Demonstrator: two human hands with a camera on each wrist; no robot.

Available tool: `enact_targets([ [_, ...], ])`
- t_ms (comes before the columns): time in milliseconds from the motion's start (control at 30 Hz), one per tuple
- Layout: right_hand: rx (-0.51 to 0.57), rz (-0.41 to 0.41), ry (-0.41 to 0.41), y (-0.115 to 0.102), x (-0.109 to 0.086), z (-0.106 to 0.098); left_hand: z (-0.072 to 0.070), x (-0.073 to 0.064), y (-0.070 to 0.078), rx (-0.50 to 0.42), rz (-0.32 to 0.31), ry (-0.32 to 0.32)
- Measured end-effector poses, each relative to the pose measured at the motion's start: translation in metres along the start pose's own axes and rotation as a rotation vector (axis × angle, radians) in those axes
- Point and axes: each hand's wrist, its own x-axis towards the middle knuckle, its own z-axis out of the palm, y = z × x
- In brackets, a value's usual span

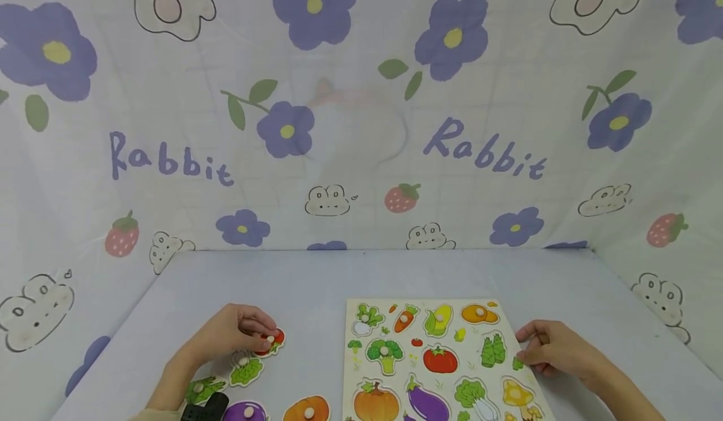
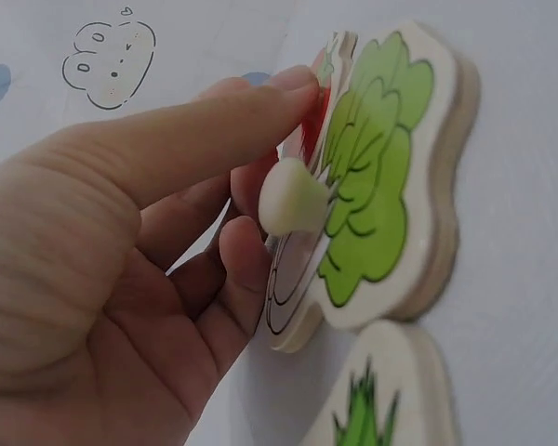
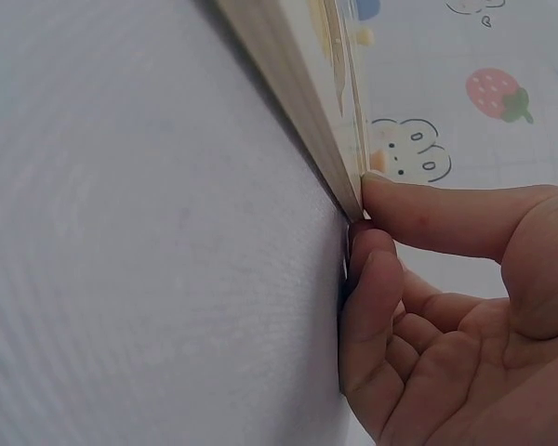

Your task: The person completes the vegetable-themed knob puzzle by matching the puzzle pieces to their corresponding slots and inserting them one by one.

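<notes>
My left hand [image 1: 231,332] is at a tomato puzzle piece [image 1: 275,343], thumb and fingers pinching it at its knob. In the left wrist view, a leafy green vegetable piece [image 2: 377,177] with a pale knob overlaps my fingers and part of the tomato. My right hand [image 1: 559,349] grips the right edge of the wooden puzzle board [image 1: 353,333], thumb on the upper face and curled fingers against the side. Knobbed radish, carrot, corn, potato and broccoli [image 1: 385,353] pieces sit in the board. Its tomato, pumpkin, eggplant and other lower pictures show no knobs.
Loose knobbed pieces lie left of the board: a leafy green piece [image 1: 204,388], a purple one [image 1: 244,411] and an orange pumpkin [image 1: 307,410]. A black wrist strap device [image 1: 206,407] is on my left wrist. Patterned cloth [image 1: 361,157] surrounds the pale tabletop [image 1: 316,277].
</notes>
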Motion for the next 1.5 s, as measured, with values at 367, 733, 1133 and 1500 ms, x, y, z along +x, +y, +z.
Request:
enact_targets([
  [367, 0.019, -0.041, -0.042, 0.000, -0.002, -0.006, 0.000, 0.002, 0.003, 0.063, 0.006, 0.025],
  [733, 0.017, -0.047, -0.058, -0.003, -0.002, -0.008, 0.002, 0.000, 0.009, 0.154, -0.031, 0.041],
  [1133, 0.013, -0.013, -0.025, -0.002, -0.001, -0.004, 0.000, -0.002, 0.014, 0.212, -0.024, 0.072],
  [1500, 0.002, -0.001, -0.008, 0.000, 0.000, -0.001, -0.001, -0.002, 0.011, 0.238, -0.036, 0.099],
])
